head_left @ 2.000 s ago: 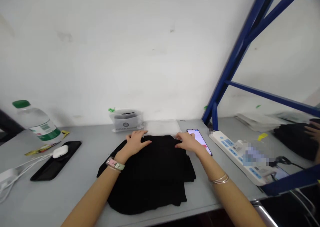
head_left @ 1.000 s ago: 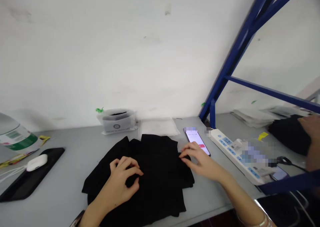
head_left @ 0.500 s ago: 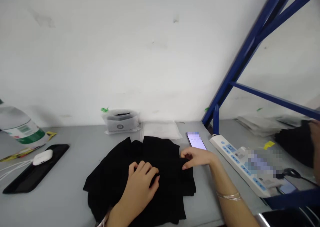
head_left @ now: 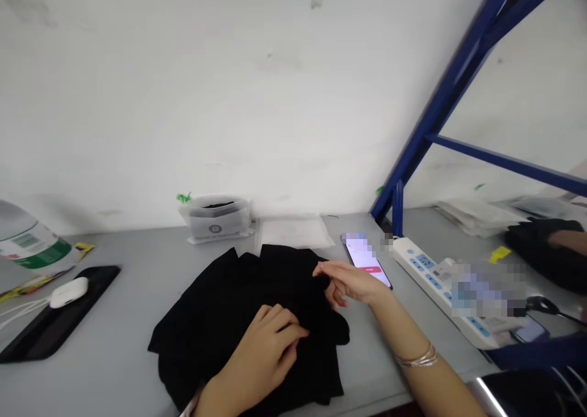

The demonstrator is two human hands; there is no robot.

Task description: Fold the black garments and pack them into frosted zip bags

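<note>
A black garment (head_left: 211,319) lies spread in loose folds on the grey table; its exact kind does not show. On its middle rests my left hand (head_left: 268,350), fingers bent and close together, the fingertips pressed onto the cloth. At the upper right edge, my right hand (head_left: 351,282) grips a fold of the same black cloth between its thumb and fingers. A silver bracelet (head_left: 418,357) circles the right wrist. Just beyond the right hand lies a phone (head_left: 365,255) with its screen lit.
Against the wall stand a frosted pouch (head_left: 215,221) and flat clear bags (head_left: 293,230). At left are a bottle (head_left: 36,246), a black tray (head_left: 43,328) and a white case (head_left: 68,292). A power strip (head_left: 415,270) and blue frame (head_left: 415,154) border the right; another person's hand (head_left: 566,241) touches black cloth beyond.
My right hand has drawn the garment's right edge inward and up, turning it over. My left hand has slid slightly right and down. The view has shifted a little, and the phone screen shows more.
</note>
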